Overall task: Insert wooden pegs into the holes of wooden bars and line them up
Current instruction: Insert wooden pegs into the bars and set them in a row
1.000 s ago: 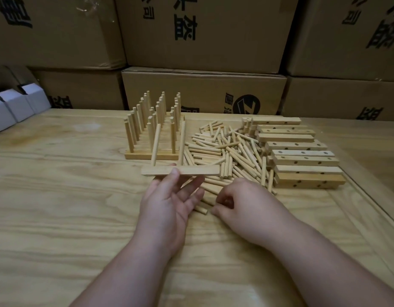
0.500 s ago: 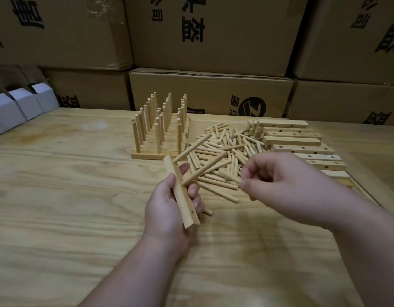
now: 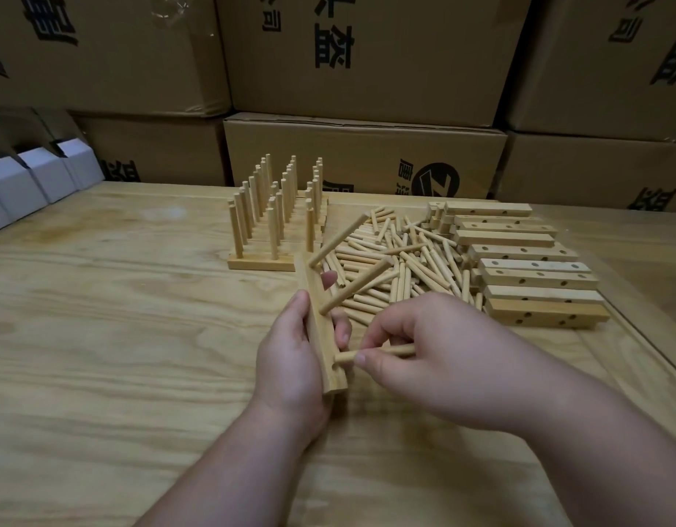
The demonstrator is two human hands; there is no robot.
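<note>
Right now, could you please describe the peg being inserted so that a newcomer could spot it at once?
Start at the wooden table and find the two hands near its middle. The left hand grips a wooden bar with two pegs already slanting out of it. The peg is the one the right hand pinches, lying level against the bar's near end.

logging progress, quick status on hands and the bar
Left hand grips bar, two pegs already in. Right hand pinches third peg, tip at the bar's near end. Nothing in the way.

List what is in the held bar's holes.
Two pegs stand in the bar; the right hand holds a third at its near hole. Seating depth is hidden.
</note>
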